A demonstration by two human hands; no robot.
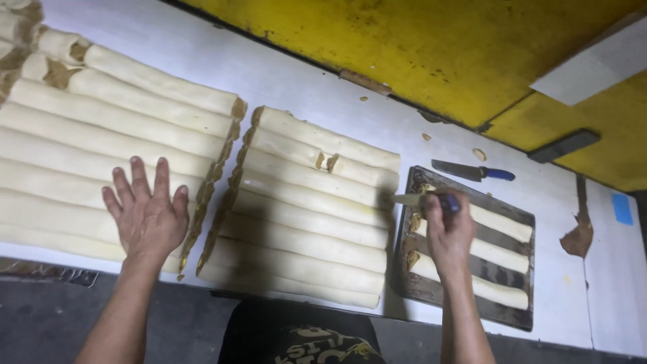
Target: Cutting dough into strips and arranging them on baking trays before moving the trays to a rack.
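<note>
Left hand (pixel 147 214) laid flat, fingers spread apart, palm down on the long dough rolls (pixel 101 138), gripping nothing. Under the palm and running away to its left, a wide bank of these pale rolls side by side, brown filling showing at the cut ends just right of the little finger side. Beyond the fingertips, more rolls of the same bank, reaching toward the far corner of the tabletop (pixel 283 77).

Between the two hands, a second block of shorter cut rolls (pixel 306 209), also side by side, parted from the first bank by a narrow gap lined with crumbs of filling. One of them near the far side broken in two, filling visible at the break.

Right hand (pixel 448 229) closed around the dark handle of a knife (pixel 414 200), blade pointing left from the fist toward the right edge of the cut rolls, tip touching or just beside them; cannot tell which. Beneath and to the right of this hand, a dark metal tray (pixel 512 317) with three dough pieces (pixel 502 255) lying across it, one beyond the knuckles, one at the wrist side, one nearer the body.

Beyond the right hand, past the tray's far rim, a second knife with a blue handle (pixel 473 171) lying flat on the white tabletop. Farther off, a yellow wall (pixel 418 47) and a dark flat bar (pixel 563 145) resting against it. Well to the right of the tray, a torn brown patch (pixel 578 236) on the tabletop surface.
</note>
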